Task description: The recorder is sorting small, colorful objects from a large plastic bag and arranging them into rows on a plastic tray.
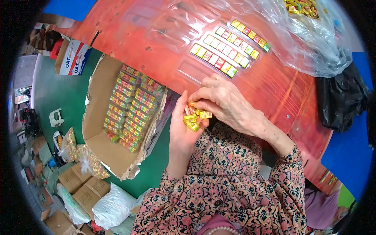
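Several small foil-wrapped candies (192, 118), mostly yellow and gold, lie in my cupped left hand (181, 133), its fingers curled round them. My right hand (233, 103) reaches over from the right, thumb and fingertips pinched on a candy at the top of that handful; the fingers partly hide it. Just beyond both hands, a clear plastic tray (189, 73) lies on the red table. Rows of yellow, red, green and white wrapped candies (220, 50) fill its right-hand slots, while the nearest slot on the left shows bare plastic.
More clear trays (166, 31) lie farther left on the red table (270, 94). A clear bag of candies (305, 51) covers the far right, beside a black bag (340, 100). An open carton (111, 150) of filled trays stands at my left, with cartons and sacks (113, 205) below.
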### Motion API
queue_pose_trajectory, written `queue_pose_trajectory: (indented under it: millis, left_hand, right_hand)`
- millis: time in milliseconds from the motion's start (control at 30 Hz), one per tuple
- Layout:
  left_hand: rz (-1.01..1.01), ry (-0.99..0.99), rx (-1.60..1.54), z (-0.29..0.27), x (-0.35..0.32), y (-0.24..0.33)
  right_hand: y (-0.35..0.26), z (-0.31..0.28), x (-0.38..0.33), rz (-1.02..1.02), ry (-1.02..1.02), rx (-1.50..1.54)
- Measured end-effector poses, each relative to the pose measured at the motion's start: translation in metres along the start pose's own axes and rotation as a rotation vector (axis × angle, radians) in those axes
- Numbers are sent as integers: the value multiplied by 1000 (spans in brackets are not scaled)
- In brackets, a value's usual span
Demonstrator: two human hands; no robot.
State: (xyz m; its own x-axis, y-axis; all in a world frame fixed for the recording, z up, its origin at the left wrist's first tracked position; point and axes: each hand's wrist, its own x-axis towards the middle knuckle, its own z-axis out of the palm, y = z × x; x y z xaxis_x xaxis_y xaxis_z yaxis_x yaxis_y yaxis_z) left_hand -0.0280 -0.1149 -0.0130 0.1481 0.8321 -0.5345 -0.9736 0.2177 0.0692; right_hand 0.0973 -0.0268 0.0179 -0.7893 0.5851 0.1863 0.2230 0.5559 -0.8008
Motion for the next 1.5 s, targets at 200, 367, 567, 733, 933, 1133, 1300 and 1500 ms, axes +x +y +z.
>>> queue_pose_trajectory:
  millis: [200,367,567,733,933,1133,1300,1500]
  left_hand:
    - [0,-8,60,-8,2,7]
    - [21,-80,26,-16,0,16]
    - [42,-129,-65,-23,2,22]
    - [-8,-191,-167,-20,2,22]
    - [-6,-204,-225,-14,-1,22]
    - [-12,-206,-186,-16,1,21]
    - [-22,-204,-121,-13,1,19]
    - [-102,-218,-156,-11,6,18]
  right_hand:
    - [14,-18,5,170,226,229]
    - [45,-15,29,-157,166,-164]
    - [54,-1,33,-258,-48,-344]
    - [49,3,27,-245,213,-265]
    - [23,-2,20,-136,148,65]
    - [10,-10,19,-50,-155,-23]
    - [10,-13,15,-95,-167,-70]
    - [9,-21,9,337,-96,489]
